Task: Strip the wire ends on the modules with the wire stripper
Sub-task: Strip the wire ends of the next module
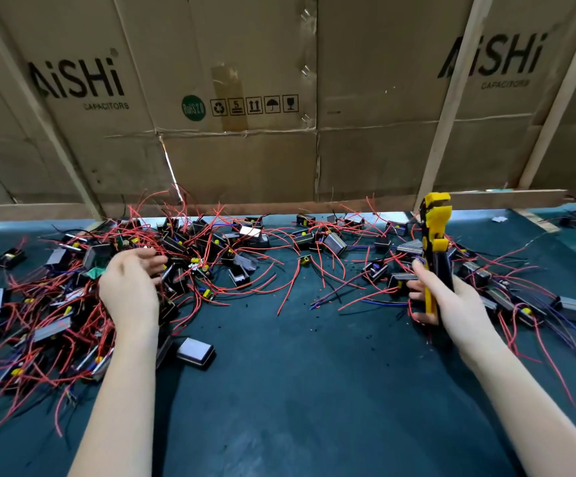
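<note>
Yellow-and-black wire stripper [434, 242] held upright, head up, handles gripped in right hand [451, 301], fingers curled round them, jaws empty. Scattered modules [407, 249] with red wires [331, 270] just left of and behind stripper, a few more to its right. Well left of stripper: dense heap of modules [176, 246] tangled in red wires; left hand [128, 287] reaching into heap, fingers loosely curled among wires, grip on anything cannot tell. Single grey-topped module [195, 351] lying apart, down-left of stripper, beside left forearm. All on dark teal mat [297, 390]. Cardboard wall [245, 98] printed "AiSHi CAPACITORS" behind stripper, wooden battens [451, 105] across it.
</note>
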### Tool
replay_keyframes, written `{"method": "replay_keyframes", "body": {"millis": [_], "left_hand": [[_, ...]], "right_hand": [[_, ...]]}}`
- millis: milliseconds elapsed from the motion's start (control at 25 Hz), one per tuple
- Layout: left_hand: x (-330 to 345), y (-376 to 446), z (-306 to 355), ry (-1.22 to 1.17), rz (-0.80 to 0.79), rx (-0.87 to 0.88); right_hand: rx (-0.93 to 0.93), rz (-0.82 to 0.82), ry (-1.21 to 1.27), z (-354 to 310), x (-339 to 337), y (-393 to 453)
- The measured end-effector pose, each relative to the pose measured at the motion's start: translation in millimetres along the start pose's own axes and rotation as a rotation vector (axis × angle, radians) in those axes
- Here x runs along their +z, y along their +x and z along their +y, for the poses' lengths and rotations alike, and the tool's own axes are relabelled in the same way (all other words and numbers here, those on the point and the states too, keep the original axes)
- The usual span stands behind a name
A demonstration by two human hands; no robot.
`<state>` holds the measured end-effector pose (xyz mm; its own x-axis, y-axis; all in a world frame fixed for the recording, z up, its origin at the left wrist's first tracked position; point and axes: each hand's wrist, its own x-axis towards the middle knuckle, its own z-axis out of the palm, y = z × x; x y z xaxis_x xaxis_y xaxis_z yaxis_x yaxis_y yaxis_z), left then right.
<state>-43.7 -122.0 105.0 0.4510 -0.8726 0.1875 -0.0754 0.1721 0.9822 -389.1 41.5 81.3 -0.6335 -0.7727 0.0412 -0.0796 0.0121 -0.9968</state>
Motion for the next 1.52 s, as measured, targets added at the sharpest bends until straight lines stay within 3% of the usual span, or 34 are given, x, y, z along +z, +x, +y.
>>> {"method": "replay_keyframes", "body": {"millis": [80,200,400,480,600,720,840,1000,1040,1120,1200,1280,1360,1520], "left_hand": [[-5,3,1,-0.137,0.066,-0.016],[-12,6,-8,0.245,0.11,0.235],[-5,8,-21,0.855,0.001,0.434],[-1,9,-28,0.989,-0.079,0.469],[3,7,-36,1.092,-0.071,0.47],[7,3,-37,1.082,-0.031,0.47],[8,-6,-30,0.881,0.026,0.464],[14,-26,-11,0.64,0.193,0.784],[19,-32,-5,0.558,0.131,0.886],[30,-47,2,0.449,-0.196,1.033],[38,-63,0,0.512,-0.643,1.024],[43,-72,-9,0.691,-0.962,0.916],[46,-76,-18,0.765,-1.048,0.847],[48,-77,-15,0.65,-0.981,0.798]], "right_hand": [[-0.205,0.104,-0.129,2,-2,-1],[-0.414,0.092,-0.011,-1,-2,-5],[-0.446,0.028,0.142,0,3,-5],[-0.413,0.046,0.149,2,4,-2],[-0.391,0.052,0.15,3,5,-2],[-0.366,0.043,0.142,3,6,-3],[-0.357,0.039,0.136,2,7,-3],[-0.343,0.043,0.148,2,7,-3],[-0.344,0.045,0.148,2,7,-3],[-0.337,0.044,0.152,2,8,-4],[-0.325,0.036,0.147,2,9,-4],[-0.315,0.033,0.145,3,10,-3],[-0.306,0.028,0.149,4,10,-3],[-0.291,-0.003,0.157,5,11,-3]]}}
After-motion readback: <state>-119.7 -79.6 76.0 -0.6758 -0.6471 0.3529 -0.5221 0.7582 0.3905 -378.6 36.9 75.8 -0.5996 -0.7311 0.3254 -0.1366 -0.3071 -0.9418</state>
